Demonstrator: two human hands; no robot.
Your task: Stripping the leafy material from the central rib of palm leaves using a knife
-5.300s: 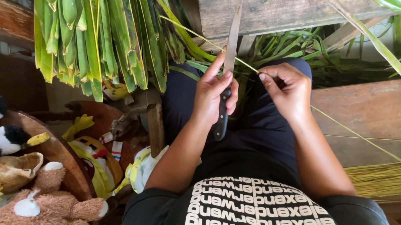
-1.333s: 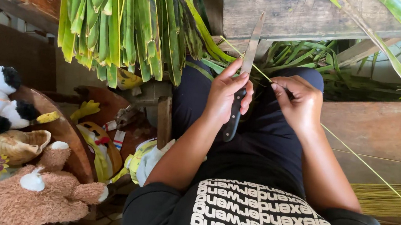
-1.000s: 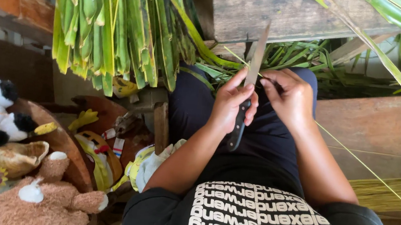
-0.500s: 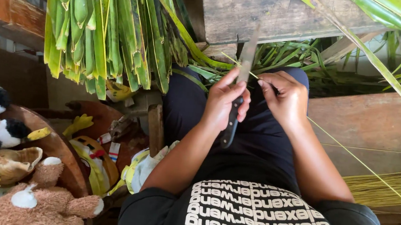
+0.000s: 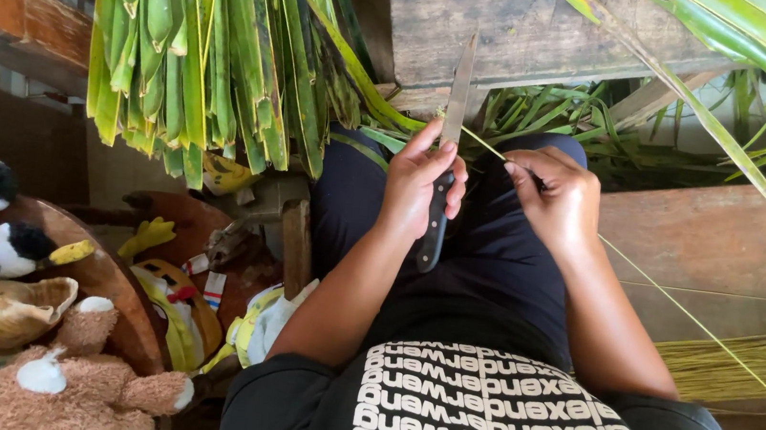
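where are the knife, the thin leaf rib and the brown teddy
knife point(image 5: 458, 84), head view, middle of the blade
leaf rib point(image 5: 697, 323), head view, stretch trailing past the right forearm
teddy point(image 5: 60, 394), head view, its body

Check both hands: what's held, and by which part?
Left hand grips a knife by its black handle, blade up. Right hand pinches a thin leaf midrib near its end.

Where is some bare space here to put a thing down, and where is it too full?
The wooden board right of the right hand is bare, bordered below by the stick bundle. The plank above the knife is also bare. Crowded: hanging leaves upper left, soft toys lower left.
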